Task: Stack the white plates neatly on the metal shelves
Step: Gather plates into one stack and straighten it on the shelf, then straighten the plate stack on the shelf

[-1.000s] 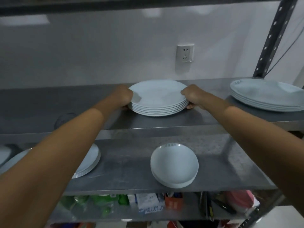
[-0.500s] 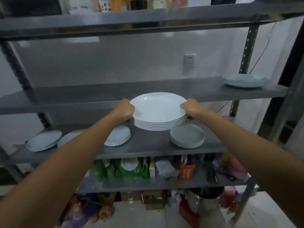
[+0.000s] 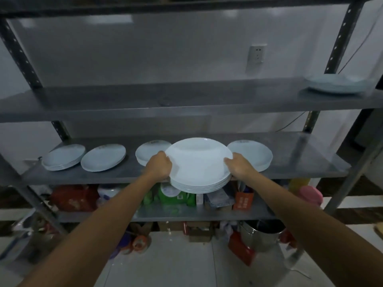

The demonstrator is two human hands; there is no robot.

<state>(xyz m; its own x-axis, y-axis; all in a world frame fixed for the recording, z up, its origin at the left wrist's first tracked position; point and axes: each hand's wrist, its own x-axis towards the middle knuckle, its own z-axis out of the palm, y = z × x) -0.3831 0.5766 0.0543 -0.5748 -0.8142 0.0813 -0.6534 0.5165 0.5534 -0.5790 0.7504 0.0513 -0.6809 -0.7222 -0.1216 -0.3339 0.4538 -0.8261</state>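
A stack of several white plates [image 3: 199,162] hangs in the air in front of the middle metal shelf [image 3: 290,162]. My left hand [image 3: 158,165] grips its left rim and my right hand [image 3: 238,165] grips its right rim. On that shelf rest other white plates: a stack at the far left [image 3: 63,157], a plate beside it [image 3: 102,157], a stack partly hidden behind my left hand [image 3: 149,150] and a stack right of my right hand [image 3: 252,152]. Another plate stack [image 3: 335,83] sits at the right end of the upper shelf [image 3: 145,100].
Below the plates, a lower shelf [image 3: 186,212] holds packets, boxes and a pink container [image 3: 309,194]. A steel pot [image 3: 261,235] and clutter stand on the tiled floor. A wall socket [image 3: 256,58] is behind the upper shelf. Perforated uprights [image 3: 336,44] frame the rack.
Both hands have lifted the plate stack off the upper shelf and brought it down and toward me, level with the middle shelf. The view has pulled back from the rack.
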